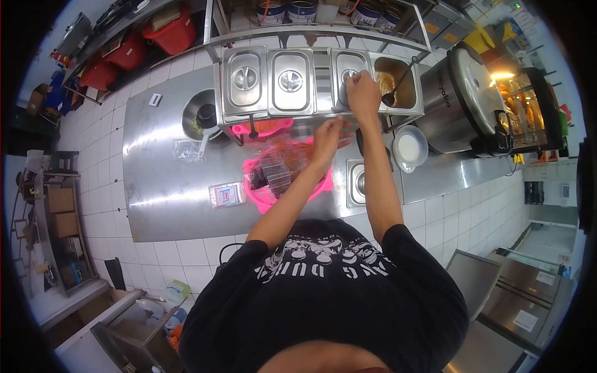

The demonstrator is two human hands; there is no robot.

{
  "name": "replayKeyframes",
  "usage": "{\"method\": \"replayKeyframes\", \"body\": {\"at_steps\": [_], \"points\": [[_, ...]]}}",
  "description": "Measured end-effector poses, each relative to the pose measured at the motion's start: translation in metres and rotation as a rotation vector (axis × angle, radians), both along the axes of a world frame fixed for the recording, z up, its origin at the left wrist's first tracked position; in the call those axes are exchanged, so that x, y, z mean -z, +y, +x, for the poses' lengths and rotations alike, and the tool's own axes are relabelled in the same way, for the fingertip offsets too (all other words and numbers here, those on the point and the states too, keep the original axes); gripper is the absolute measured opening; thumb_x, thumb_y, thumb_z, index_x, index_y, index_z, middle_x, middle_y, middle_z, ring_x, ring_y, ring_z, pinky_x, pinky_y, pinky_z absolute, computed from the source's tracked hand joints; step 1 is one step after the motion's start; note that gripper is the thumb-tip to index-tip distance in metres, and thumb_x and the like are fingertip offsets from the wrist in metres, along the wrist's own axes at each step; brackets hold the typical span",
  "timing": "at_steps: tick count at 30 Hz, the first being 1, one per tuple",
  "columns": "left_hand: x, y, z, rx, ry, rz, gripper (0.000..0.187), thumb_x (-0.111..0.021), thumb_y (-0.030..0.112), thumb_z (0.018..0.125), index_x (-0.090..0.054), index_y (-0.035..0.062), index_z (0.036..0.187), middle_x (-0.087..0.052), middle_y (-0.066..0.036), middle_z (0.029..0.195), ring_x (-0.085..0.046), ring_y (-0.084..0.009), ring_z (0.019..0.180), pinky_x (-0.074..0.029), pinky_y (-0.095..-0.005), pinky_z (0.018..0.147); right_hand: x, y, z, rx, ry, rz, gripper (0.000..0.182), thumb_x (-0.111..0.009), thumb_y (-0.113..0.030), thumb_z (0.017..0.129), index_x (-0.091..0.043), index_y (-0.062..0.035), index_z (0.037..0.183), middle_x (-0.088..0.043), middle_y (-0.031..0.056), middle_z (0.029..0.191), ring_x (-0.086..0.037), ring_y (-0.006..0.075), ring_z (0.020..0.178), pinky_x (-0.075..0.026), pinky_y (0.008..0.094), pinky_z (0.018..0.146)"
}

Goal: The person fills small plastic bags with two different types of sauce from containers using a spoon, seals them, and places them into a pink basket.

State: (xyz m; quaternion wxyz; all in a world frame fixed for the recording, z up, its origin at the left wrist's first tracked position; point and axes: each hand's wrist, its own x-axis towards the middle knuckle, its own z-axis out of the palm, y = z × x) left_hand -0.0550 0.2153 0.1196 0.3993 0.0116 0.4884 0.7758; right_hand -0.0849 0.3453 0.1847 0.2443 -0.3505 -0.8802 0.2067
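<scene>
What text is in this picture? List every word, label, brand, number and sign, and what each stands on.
"Miyako": on the large lidded steel vessel.
Too small or blurred to read: the labels on the cans, the print on the flat packet, the paper sheet on the steel cabinet.
White lettering on the black shirt: large, but folds break it up; I cannot read it surely.

Obstacle: ladle (389, 99) beside right hand (363, 92)
</scene>
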Motion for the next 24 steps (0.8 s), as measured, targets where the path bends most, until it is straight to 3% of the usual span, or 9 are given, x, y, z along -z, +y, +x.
{"method": "replayKeyframes", "body": {"at_steps": [6,9,11,12,13,15,18,22,24], "points": [[-0.008,-0.017,0.011,0.088,0.186,-0.024,0.029,-0.054,0.027,0.100,-0.060,0.0029,0.116,-0.069,-0.008,0.102,-0.067,-0.0153,0.083,-0.055,-0.0290,0.073,0.005,0.002,0.005,-0.052,0.056,0.021,0.026,-0.063,-0.027,0.088,-0.061,-0.0032,0.098,-0.069,0.0206,0.079,-0.066,0.0423,0.080,-0.051,0.0489,0.074],[-0.088,-0.068,0.006,0.275,0.464,-0.115,0.027,-0.056,0.026,0.099,-0.064,0.0031,0.112,-0.071,-0.007,0.090,-0.065,-0.0128,0.072,-0.054,-0.0272,0.066,-0.005,-0.002,0.010,-0.070,0.064,0.000,0.025,-0.063,-0.026,0.088,-0.061,-0.0030,0.098,-0.069,0.0189,0.075,-0.066,0.0409,0.075,-0.050,0.0483,0.070],[-0.126,-0.096,-0.023,0.048,0.557,-0.349,0.025,-0.058,0.024,0.097,-0.068,0.0025,0.107,-0.071,-0.005,0.081,-0.063,-0.0108,0.064,-0.051,-0.0264,0.059,-0.021,-0.014,0.016,-0.074,0.123,-0.060,0.023,-0.063,-0.024,0.088,-0.062,-0.0034,0.097,-0.067,0.0171,0.071,-0.065,0.0382,0.069,-0.049,0.0479,0.067],[-0.131,-0.108,-0.048,-0.134,0.822,-0.538,0.024,-0.060,0.022,0.095,-0.069,0.0038,0.107,-0.071,-0.005,0.081,-0.062,-0.0121,0.062,-0.050,-0.0287,0.060,-0.022,-0.020,0.016,-0.077,0.119,-0.068,0.023,-0.063,-0.024,0.088,-0.062,-0.0034,0.097,-0.067,0.0171,0.071,-0.065,0.0382,0.069,-0.049,0.0479,0.067],[-0.120,-0.111,-0.082,-0.383,1.147,-0.652,0.024,-0.061,0.023,0.092,-0.070,0.0056,0.106,-0.072,-0.008,0.084,-0.065,-0.0192,0.065,-0.051,-0.0327,0.063,-0.023,-0.025,0.015,-0.086,0.144,-0.064,0.022,-0.063,-0.024,0.088,-0.063,-0.0037,0.097,-0.067,0.0168,0.071,-0.066,0.0375,0.069,-0.049,0.0473,0.066],[-0.097,-0.120,-0.138,-0.416,1.411,-1.031,0.025,-0.063,0.026,0.088,-0.069,0.0076,0.105,-0.071,-0.013,0.097,-0.068,-0.0339,0.089,-0.052,-0.0447,0.075,-0.031,-0.043,0.009,-0.134,0.189,-0.081,0.021,-0.062,-0.023,0.088,-0.064,-0.0045,0.098,-0.068,0.0164,0.074,-0.066,0.0360,0.070,-0.050,0.0460,0.066],[-0.072,-0.113,-0.177,-0.226,1.313,-1.349,0.026,-0.066,0.025,0.085,-0.068,0.0076,0.105,-0.071,-0.016,0.098,-0.067,-0.0363,0.094,-0.052,-0.0471,0.080,-0.037,-0.073,0.006,-0.238,0.175,-0.169,0.022,-0.063,-0.024,0.088,-0.064,-0.0047,0.100,-0.067,0.0162,0.073,-0.066,0.0369,0.071,-0.050,0.0459,0.066],[-0.079,-0.115,-0.183,-0.234,1.261,-1.321,0.031,-0.070,0.025,0.078,-0.068,0.0116,0.106,-0.071,-0.018,0.097,-0.067,-0.0385,0.095,-0.052,-0.0479,0.083,-0.017,-0.096,-0.003,-0.305,0.078,-0.197,0.025,-0.065,-0.024,0.087,-0.065,-0.0029,0.101,-0.068,0.0178,0.079,-0.066,0.0377,0.075,-0.051,0.0465,0.068],[-0.080,-0.122,-0.190,-0.306,1.313,-1.285,0.031,-0.070,0.027,0.077,-0.068,0.0141,0.106,-0.071,-0.019,0.095,-0.067,-0.0392,0.093,-0.052,-0.0482,0.083,0.003,-0.099,-0.019,-0.410,0.152,-0.012,0.027,-0.066,-0.024,0.087,-0.065,-0.0006,0.101,-0.068,0.0199,0.086,-0.066,0.0388,0.080,-0.051,0.0482,0.070]]}}
